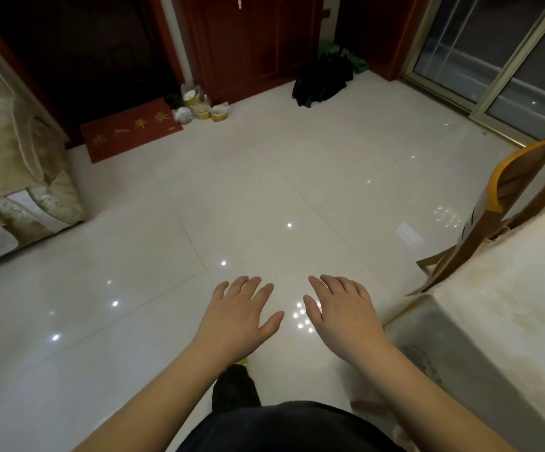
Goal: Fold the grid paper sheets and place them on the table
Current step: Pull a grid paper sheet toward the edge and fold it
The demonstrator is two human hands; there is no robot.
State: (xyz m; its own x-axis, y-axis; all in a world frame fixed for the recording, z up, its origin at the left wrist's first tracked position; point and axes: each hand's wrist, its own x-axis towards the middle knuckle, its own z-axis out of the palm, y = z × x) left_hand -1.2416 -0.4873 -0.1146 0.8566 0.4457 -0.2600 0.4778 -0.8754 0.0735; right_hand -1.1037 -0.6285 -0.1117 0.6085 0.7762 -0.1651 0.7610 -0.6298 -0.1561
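Left hand (pixel 238 316), right hand (pixel 346 316) outstretched, empty

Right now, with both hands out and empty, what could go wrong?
No grid paper shows anywhere, so the left hand and right hand have nothing to fold yet. The table sits off to the right, with a chair close beside it, easy to bump while turning. The floor looks glossy and might be slippery.

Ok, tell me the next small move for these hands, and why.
Probably turn right toward the table and look for the grid paper. Both the left hand and the right hand are out flat over the tiled floor, holding nothing, and no paper shows in view; only the table's cloth-covered corner is visible at the right edge.
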